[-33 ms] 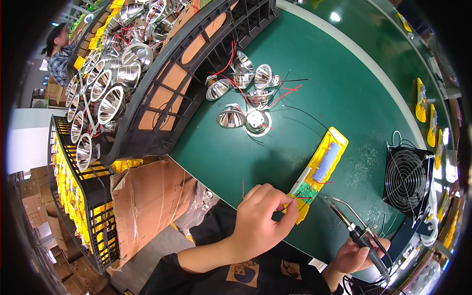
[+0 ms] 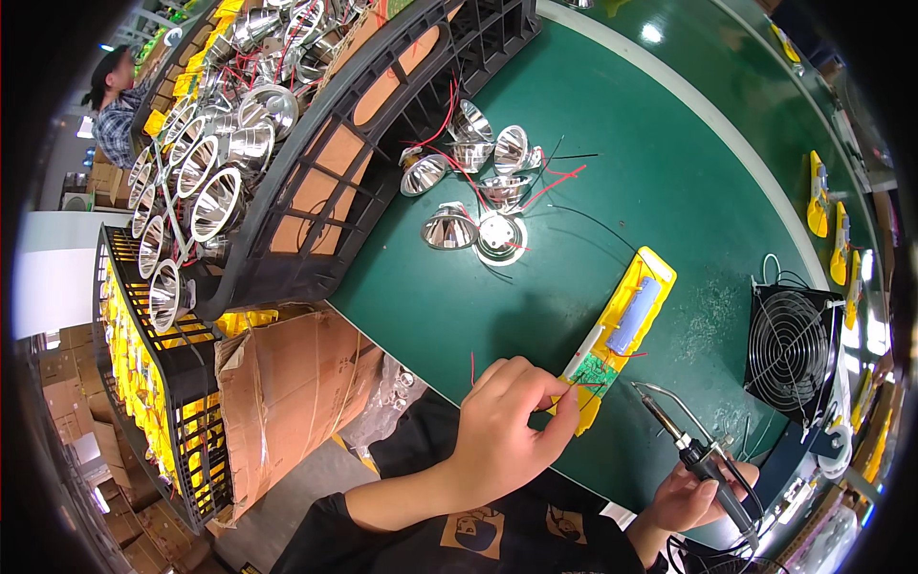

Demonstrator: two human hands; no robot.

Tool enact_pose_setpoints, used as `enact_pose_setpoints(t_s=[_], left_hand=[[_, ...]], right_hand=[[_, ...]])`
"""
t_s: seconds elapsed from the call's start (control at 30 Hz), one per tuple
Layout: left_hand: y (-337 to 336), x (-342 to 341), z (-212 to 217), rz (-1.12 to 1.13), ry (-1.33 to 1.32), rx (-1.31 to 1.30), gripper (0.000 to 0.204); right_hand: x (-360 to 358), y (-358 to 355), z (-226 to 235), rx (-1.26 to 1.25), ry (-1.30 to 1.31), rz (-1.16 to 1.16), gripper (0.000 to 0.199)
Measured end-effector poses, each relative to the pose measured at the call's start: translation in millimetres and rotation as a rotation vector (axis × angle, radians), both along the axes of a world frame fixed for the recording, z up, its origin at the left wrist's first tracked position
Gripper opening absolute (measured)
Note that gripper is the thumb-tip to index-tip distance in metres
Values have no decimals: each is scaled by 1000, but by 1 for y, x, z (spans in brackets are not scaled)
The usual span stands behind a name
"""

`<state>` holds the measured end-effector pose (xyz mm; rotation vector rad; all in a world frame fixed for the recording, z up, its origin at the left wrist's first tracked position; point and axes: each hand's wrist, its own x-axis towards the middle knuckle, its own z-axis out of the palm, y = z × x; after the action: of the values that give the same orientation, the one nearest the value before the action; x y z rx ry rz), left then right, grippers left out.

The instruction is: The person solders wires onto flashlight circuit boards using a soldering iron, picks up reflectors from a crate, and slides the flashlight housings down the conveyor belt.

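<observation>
A yellow plastic housing [image 2: 656,270] lies slantwise on the green table. It holds a blue cylindrical battery cell [image 2: 633,316] and a small green circuit board [image 2: 597,371]. Over the board's near end, my left hand [image 2: 512,421] pinches a thin red wire [image 2: 590,386] between thumb and forefinger; its held end is hidden by the fingers. My right hand [image 2: 681,499] grips a soldering iron [image 2: 706,467] by its black handle. A thin curved metal tube runs alongside the iron. Its tip points up and left, to the right of the board and apart from it.
Several silver reflector cups [image 2: 448,230] with red and black wires lie at mid-table. A black crate [image 2: 316,206] heaped with more cups stands left, above a cardboard box [image 2: 296,402]. A black fan [image 2: 792,349] stands right. A person [image 2: 117,110] is at far left.
</observation>
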<state>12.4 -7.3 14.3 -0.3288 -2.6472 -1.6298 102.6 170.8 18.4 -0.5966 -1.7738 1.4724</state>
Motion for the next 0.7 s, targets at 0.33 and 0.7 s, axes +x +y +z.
enact_pose_setpoints(t_s=[0.33,0.7], left_hand=[[-1,8,11,-33,179,-283,36],[3,11,8,-60,251,-366,43]], right_hand=[[-1,1,4,-25,9,37,50],[1,-1,5,-11,51,47,47]])
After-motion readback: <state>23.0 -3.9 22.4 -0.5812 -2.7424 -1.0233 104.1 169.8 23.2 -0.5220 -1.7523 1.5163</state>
